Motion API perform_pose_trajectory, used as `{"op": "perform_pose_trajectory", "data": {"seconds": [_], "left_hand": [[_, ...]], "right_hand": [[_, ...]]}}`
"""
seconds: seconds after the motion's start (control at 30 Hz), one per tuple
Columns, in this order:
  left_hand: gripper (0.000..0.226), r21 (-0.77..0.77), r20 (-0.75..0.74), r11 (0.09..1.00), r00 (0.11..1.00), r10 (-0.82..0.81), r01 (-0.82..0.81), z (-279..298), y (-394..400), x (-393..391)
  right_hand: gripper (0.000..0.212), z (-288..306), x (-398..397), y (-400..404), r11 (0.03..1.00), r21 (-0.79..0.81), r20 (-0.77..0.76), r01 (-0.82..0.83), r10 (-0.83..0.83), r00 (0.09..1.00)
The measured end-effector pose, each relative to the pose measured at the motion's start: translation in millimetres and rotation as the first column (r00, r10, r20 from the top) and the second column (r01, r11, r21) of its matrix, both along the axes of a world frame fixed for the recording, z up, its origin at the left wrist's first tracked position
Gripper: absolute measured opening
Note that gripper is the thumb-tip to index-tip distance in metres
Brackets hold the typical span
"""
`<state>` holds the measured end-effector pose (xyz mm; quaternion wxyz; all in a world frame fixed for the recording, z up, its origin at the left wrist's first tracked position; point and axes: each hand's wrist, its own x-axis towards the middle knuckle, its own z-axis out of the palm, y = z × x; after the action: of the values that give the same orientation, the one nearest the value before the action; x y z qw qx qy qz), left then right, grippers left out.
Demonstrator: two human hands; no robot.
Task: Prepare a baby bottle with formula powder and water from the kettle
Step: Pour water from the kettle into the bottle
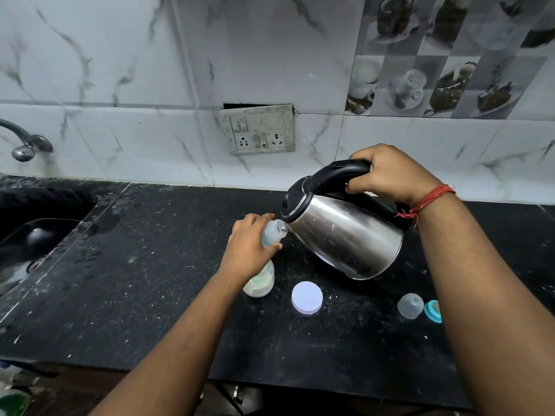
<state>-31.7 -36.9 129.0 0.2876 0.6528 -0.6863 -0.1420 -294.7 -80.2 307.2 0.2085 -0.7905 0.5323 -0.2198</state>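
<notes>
Head view shows the right hand (390, 172) clenched on the tilted kettle (345, 232) handle, likely heavy, spout at the neck of the light, tippable bottle (267, 235) the left hand (249, 247) grips mid-body on the counter (135, 280).

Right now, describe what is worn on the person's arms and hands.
Both forearms are bare, with no sleeves in view. The right wrist carries a red thread band, wound several times, with frayed loose ends hanging. The left hand and right hand show no gloves, and no rings or watch can be seen.
</notes>
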Motion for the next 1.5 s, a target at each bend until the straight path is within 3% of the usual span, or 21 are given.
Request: {"op": "perform_pose_trajectory", "data": {"seconds": [1.5], "left_hand": [[0.077,0.057,-0.035,0.998,0.999,-0.035,0.037,2,-43,1]], "right_hand": [[0.009,38,28,-50,0.991,-0.057,-0.24,-0.12,0.103,0.965]]}}
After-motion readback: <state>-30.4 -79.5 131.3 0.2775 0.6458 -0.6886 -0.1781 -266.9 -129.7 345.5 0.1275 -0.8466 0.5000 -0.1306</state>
